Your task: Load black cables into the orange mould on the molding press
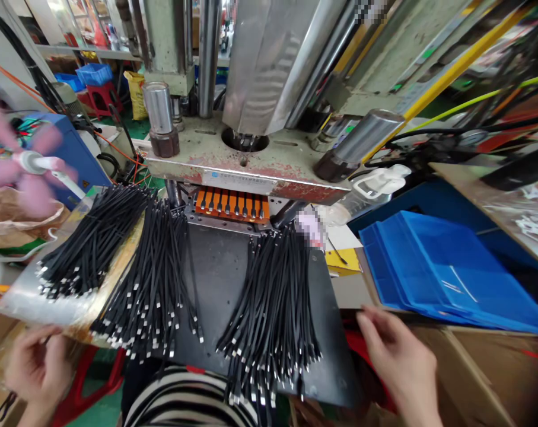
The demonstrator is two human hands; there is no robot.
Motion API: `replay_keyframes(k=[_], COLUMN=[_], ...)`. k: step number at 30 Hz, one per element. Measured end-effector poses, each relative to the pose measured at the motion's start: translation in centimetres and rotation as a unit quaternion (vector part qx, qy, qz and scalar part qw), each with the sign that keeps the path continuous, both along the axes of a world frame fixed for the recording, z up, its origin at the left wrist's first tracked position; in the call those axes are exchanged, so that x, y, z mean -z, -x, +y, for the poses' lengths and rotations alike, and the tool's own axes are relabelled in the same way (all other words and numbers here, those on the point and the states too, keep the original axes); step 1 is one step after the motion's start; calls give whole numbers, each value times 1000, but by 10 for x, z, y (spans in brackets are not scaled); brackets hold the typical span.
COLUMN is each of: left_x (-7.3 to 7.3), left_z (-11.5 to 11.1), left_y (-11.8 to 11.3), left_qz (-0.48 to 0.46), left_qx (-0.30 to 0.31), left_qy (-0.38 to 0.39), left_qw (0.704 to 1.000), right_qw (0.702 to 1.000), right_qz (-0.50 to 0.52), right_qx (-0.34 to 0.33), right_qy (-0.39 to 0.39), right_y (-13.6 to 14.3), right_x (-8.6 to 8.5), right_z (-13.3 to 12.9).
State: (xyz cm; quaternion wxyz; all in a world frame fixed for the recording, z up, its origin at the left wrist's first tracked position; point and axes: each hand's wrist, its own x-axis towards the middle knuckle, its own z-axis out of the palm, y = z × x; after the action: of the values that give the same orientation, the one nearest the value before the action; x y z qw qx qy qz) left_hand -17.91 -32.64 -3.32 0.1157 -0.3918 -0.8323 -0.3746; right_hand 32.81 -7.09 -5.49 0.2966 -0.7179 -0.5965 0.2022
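Observation:
At the lower left, my left hand (40,365) is closed in front of the metal table edge. A small dark bit shows at its fingertips, but I cannot make out what it is. To the right of the table, my right hand (397,356) hangs with fingers curled and thumb against the forefinger; nothing shows in it. Black cables with silver plugs lie in a left bundle (95,237), a middle bundle (150,273) and a right bundle (275,302). Under the press (251,163), an orange mould plate (233,203) bears a row of several black cable ends.
A pink fan (31,163) spins at the left. Stacked blue plastic trays (446,267) stand on the right, with a clear bottle (375,184) behind them. Below the table are a red stool (91,379) and a cardboard box (495,367).

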Motion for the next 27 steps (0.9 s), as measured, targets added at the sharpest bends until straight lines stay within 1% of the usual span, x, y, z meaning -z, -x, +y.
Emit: replay_keyframes(k=[1, 2, 3, 4, 5, 6, 7, 8, 9, 10, 12, 14, 16, 18, 19, 21, 22, 23, 24, 26, 27], left_x=[-17, -33, -48, -59, -68, -72, -73, -72, -68, -63, -53, -48, -48, -53, -56, -61, -63, -64, -64, -63, -62], left_z=[17, 37, 58, 79, 99, 117, 133, 146, 155, 162, 169, 168, 162, 154, 151, 146, 145, 146, 148, 159, 167], left_y=[-5, -13, -24, -36, -50, -64, -77, -88, -98, -105, -110, -105, -95, -83, -78, -69, -65, -63, -60, -58, -57], left_qz=[28, 40, 59, 94, 126, 152, 177, 199, 218, 233, 250, 249, 228, 190, 165, 107, 79, 58, 46, 60, 84], left_qx=[100, 227, 340, 428, 484, 530, 565, 586, 599, 606, 609, 605, 603, 608, 612, 624, 631, 636, 634, 596, 559], left_qy=[18, 59, 97, 126, 159, 197, 222, 243, 259, 270, 285, 301, 323, 346, 355, 354, 343, 328, 312, 293, 297], left_qw=[994, 971, 934, 890, 851, 810, 774, 747, 725, 711, 697, 694, 693, 689, 688, 689, 691, 696, 707, 745, 769], right_qw=[998, 989, 971, 947, 917, 885, 859, 839, 826, 819, 814, 817, 819, 815, 813, 821, 835, 853, 874, 909, 916], right_qz=[23, 42, 59, 62, 56, 45, 37, 28, 20, 12, 10, 57, 154, 247, 274, 279, 253, 204, 133, -55, -146], right_qx=[-47, -131, -219, -304, -382, -452, -499, -533, -556, -568, -578, -572, -551, -519, -506, -487, -478, -470, -460, -410, -371], right_qy=[-31, -55, -78, -88, -100, -105, -108, -105, -94, -78, -55, -49, -58, -77, -88, -103, -103, -99, -89, -55, -34], right_y=[19, 45, 76, 109, 143, 176, 207, 234, 256, 274, 297, 306, 304, 292, 283, 258, 243, 228, 212, 185, 174], right_x=[-14, -27, -39, -50, -60, -67, -72, -75, -77, -77, -74, -70, -69, -71, -72, -76, -77, -77, -75, -70, -66], right_z=[16, 30, 42, 53, 62, 70, 77, 83, 89, 95, 106, 113, 117, 117, 116, 110, 107, 103, 99, 91, 87])
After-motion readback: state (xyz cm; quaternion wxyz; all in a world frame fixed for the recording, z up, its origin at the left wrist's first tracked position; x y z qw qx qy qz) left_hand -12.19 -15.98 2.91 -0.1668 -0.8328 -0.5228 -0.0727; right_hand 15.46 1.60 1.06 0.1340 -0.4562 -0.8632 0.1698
